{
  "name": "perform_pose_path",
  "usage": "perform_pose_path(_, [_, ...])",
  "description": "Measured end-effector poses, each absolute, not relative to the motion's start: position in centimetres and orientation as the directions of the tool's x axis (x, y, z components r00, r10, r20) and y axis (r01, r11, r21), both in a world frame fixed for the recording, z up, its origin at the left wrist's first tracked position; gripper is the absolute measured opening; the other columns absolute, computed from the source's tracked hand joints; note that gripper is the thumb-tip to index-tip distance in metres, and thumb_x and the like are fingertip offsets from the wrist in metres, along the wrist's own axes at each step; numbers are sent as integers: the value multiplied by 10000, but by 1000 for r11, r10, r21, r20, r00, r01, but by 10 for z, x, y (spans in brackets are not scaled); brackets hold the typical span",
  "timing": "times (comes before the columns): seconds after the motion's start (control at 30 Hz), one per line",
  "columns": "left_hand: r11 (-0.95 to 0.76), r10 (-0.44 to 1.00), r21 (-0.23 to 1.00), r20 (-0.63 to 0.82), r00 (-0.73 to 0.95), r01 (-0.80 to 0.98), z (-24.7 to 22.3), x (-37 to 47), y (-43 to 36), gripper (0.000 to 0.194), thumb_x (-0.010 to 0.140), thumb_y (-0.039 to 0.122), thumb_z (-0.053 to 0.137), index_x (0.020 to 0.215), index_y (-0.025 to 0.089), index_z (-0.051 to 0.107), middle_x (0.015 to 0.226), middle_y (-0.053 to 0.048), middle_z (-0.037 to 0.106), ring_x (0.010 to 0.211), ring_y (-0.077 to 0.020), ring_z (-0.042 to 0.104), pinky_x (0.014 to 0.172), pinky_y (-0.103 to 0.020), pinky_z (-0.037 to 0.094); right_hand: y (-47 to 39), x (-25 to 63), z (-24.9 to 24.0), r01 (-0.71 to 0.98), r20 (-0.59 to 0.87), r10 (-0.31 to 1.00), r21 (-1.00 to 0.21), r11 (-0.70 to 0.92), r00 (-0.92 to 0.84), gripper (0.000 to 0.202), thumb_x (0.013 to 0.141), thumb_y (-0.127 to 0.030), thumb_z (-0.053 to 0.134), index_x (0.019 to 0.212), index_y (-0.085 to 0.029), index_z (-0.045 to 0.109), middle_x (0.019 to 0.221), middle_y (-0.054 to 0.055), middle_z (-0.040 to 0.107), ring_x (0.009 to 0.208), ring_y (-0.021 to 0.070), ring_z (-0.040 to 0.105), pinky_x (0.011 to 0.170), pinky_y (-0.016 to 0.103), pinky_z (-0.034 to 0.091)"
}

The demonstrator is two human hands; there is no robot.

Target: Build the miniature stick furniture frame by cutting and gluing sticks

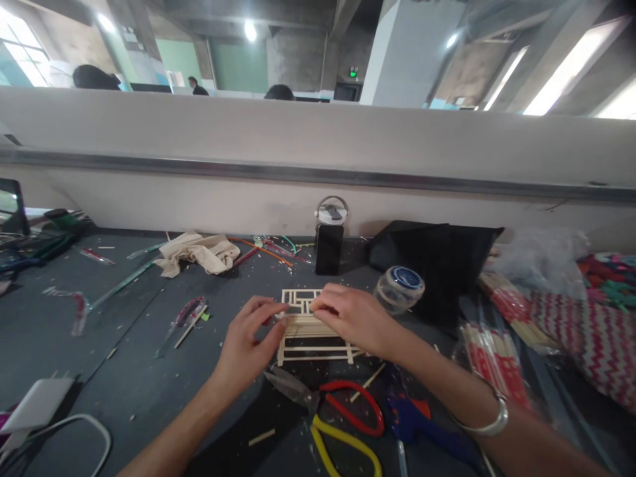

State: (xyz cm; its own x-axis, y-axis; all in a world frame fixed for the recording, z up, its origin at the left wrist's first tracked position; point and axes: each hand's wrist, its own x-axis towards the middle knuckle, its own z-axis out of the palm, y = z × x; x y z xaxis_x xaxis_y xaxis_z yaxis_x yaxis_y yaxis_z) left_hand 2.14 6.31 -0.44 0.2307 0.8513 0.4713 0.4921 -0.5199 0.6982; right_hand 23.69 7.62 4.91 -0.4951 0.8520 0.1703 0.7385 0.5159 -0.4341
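A small frame built of thin wooden sticks [318,358], shaped like a bench with a lattice back, stands on the dark table in front of me. My left hand [252,339] has its thumb and forefinger closed on the frame's left end. From the right, my right hand [354,317] reaches over it, fingers bunched together against the lattice; whatever is between those fingertips is hidden. Just in front of the frame lie scissors [318,399] with one red and one yellow handle. Beside them, under my right forearm, is a blue glue gun [412,421], partly hidden.
A phone [328,250] leans upright behind the frame. A clear jar [399,289] with a blue lid and a black bag [442,258] stand right. Packets of sticks [494,361] lie farther right. At left are a crumpled cloth [199,253] and a white charger [40,405].
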Motion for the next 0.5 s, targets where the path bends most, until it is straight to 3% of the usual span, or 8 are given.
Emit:
perform_pose_path(0.13, [-504, 863, 659, 407, 299, 559, 2, 29, 70, 174, 861, 218, 563, 948, 214, 714, 882, -44, 588, 823, -176, 593, 718, -289, 497, 81, 226, 44, 803, 100, 863, -328, 498, -495, 151, 897, -199, 553, 889, -212, 704, 867, 12, 655, 781, 136, 597, 640, 237, 341])
perform_pose_path(0.27, [-495, 869, 632, 375, 324, 597, 4, 34, 78, 152, 845, 210, 570, 855, 196, 720, 825, -48, 585, 805, -191, 580, 654, -281, 467, 84, 221, 44, 807, 87, 860, -308, 503, -503, 159, 892, -183, 541, 853, -198, 695, 847, 11, 655, 761, 131, 590, 621, 232, 322])
perform_pose_path(0.5, [-557, 829, 660, 403, 389, 504, 4, 33, 86, 159, 829, 148, 561, 762, 189, 699, 764, -30, 579, 733, -160, 563, 630, -257, 432, 89, 220, 44, 791, 55, 827, -262, 553, -560, 135, 872, -183, 534, 834, -172, 664, 825, 20, 637, 698, 122, 550, 584, 235, 287])
